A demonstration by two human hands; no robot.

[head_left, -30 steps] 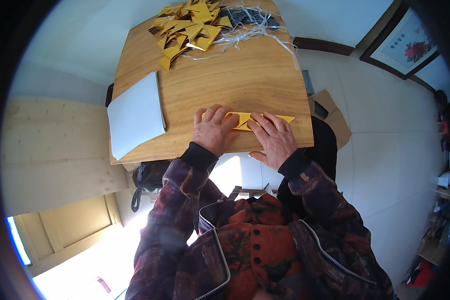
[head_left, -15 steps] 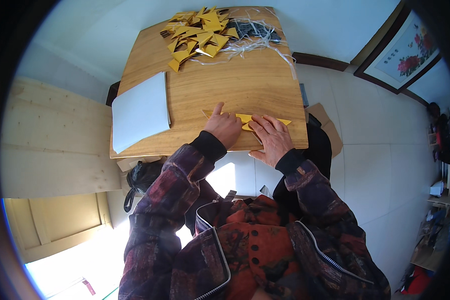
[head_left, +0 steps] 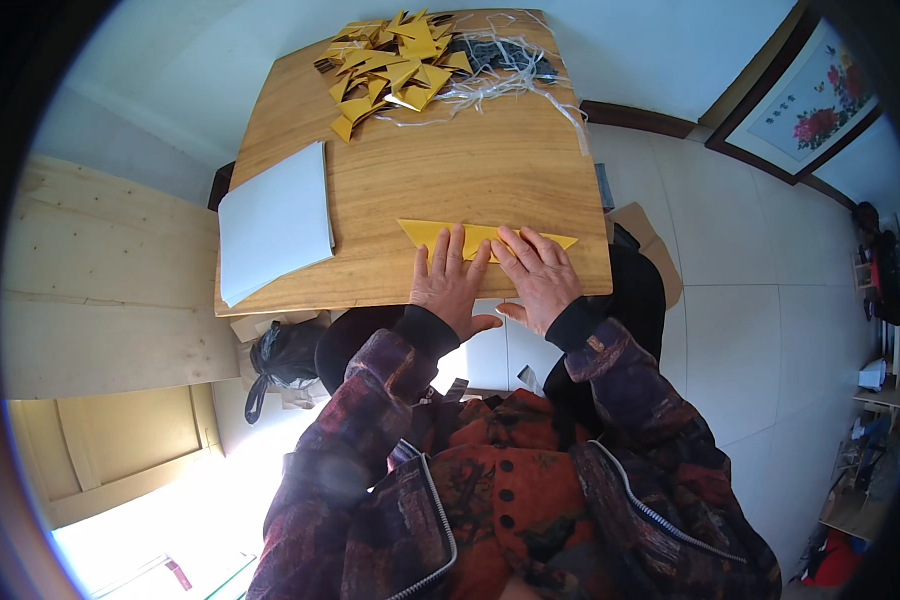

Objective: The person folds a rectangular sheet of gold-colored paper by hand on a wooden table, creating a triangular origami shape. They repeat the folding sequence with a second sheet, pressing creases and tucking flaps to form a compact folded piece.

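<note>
A folded strip of yellow paper with pointed ends lies along the near edge of the wooden table. My left hand rests flat on its left half, fingers stretched forward and thumb out to the side. On its right half lies my right hand, also flat with the fingers extended. The fingers of both hands cover the middle of the strip's lower edge. Both tips of the strip show beyond the hands.
At the table's far side lies a pile of folded yellow paper pieces, beside a tangle of white plastic strings over something dark. A stack of white paper sits on the left. Below the table's left corner is a black plastic bag.
My left hand has gone from curled fingers with one pointing to lying flat, a little nearer to me. More of the strip's left end shows. My right hand has barely moved.
</note>
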